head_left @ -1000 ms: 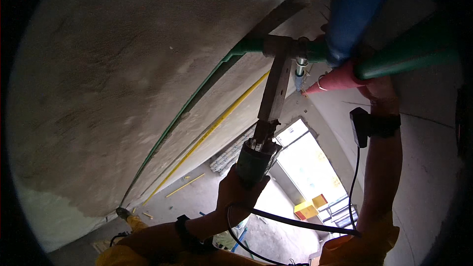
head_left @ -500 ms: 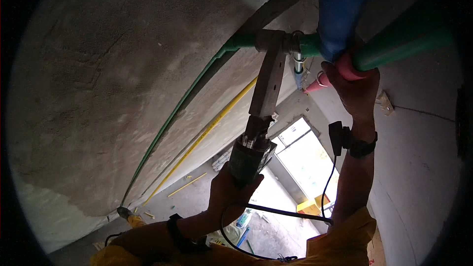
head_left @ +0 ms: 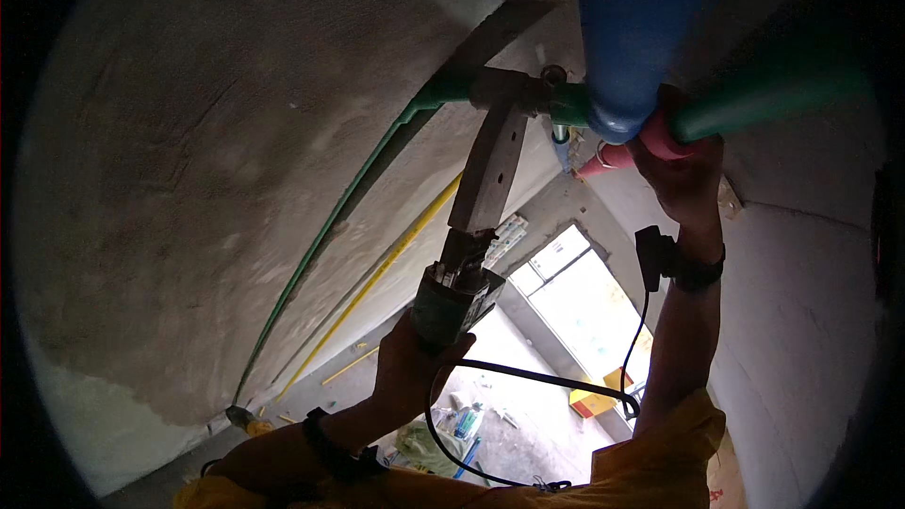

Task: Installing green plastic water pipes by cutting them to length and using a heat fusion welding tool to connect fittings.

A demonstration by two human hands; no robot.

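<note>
My left hand [head_left: 405,372] is wrapped around the dark green handle of a pipe fusion welder [head_left: 487,165]. Its long flat heating plate points up, and the dark heating sockets sit at its top end. A thin green pipe [head_left: 353,184] along the wall meets the socket on the left side. On the other side, a short green pipe piece [head_left: 569,104] meets the opposite socket and runs behind a thick blue pipe [head_left: 636,28]. My right hand [head_left: 683,187] grips a red pipe fitting [head_left: 667,139] beside a thick green pipe [head_left: 773,104]; some of its fingers are hidden.
A rough plaster wall [head_left: 189,179] fills the left, with a yellow pipe [head_left: 377,273] along it. A black power cord [head_left: 528,373] loops below the welder. Far below are a bright window [head_left: 584,311], a yellow box [head_left: 594,399] and scattered materials on the floor.
The welder and my left hand have shifted slightly left and down in view. The blue pipe's lower end also appears further left. Both hands keep their grips.
</note>
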